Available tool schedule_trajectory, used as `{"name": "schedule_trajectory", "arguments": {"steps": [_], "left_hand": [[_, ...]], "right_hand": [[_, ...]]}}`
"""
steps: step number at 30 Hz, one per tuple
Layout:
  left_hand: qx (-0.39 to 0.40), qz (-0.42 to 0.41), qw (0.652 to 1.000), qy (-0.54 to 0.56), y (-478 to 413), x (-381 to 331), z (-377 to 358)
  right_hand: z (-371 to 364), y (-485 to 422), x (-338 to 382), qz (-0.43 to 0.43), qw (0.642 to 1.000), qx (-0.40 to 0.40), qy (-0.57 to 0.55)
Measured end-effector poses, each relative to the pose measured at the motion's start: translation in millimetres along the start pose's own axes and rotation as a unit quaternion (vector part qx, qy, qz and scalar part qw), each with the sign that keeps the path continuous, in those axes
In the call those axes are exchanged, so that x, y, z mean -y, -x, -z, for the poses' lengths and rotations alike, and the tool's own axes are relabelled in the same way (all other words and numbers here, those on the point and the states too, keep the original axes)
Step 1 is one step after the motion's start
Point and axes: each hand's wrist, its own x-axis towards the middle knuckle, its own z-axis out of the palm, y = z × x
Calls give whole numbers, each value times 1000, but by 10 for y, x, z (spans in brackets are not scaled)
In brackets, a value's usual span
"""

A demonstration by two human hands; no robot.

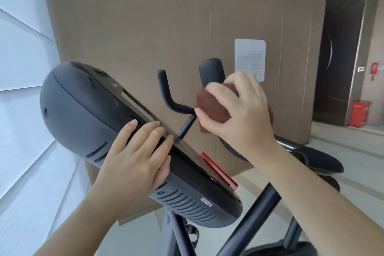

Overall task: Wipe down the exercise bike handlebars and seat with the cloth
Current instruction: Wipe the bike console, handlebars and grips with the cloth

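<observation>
1. Step in hand: handlebar wipe. The right hand (239,114) grips the brown cloth (212,106), fingers curled over it. The cloth is bunched round the bar just below the padded handlebar grip (211,69).
2. The left hand (135,158) lies on the console (83,110) with fingers near straight across its top edge and thumb along the side. It holds nothing and looks to be steadying the head unit.
3. The thin bent bar (165,89) sits between cloth and console. The cloth edge is touching its lower run or just beside it; cannot tell which.
4. Seat (320,159): black saddle, low right, beyond the right forearm and well apart from the cloth. Judged not yet reached.
5. Progress estimate: early to mid. One bar is under the cloth, and nothing shows which surfaces are already clean.
6. The next move likely calls for sliding the wrapped cloth up the padded grip to its tip with the hand kept closed round it. Then re-wrap on the thin bent bar, with the left hand bracing the console.
7. The seat is a broad surface, so it likely wants the cloth opened out and pressed flat rather than wrapped.
</observation>
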Motion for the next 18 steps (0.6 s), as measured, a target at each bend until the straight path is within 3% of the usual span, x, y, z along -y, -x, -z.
{"name": "schedule_trajectory", "arguments": {"steps": [6, 13, 18], "left_hand": [[-7, 5, 1000, -1, -81, -54, 116], [-59, 38, 997, 14, -395, -237, 276], [-35, 64, 997, 26, -539, -398, 254]], "right_hand": [[163, 339, -224, 23, 987, 102, -125], [-60, -199, -405, -83, 919, 52, -382], [20, 266, -699, -23, 860, 205, -467]]}}
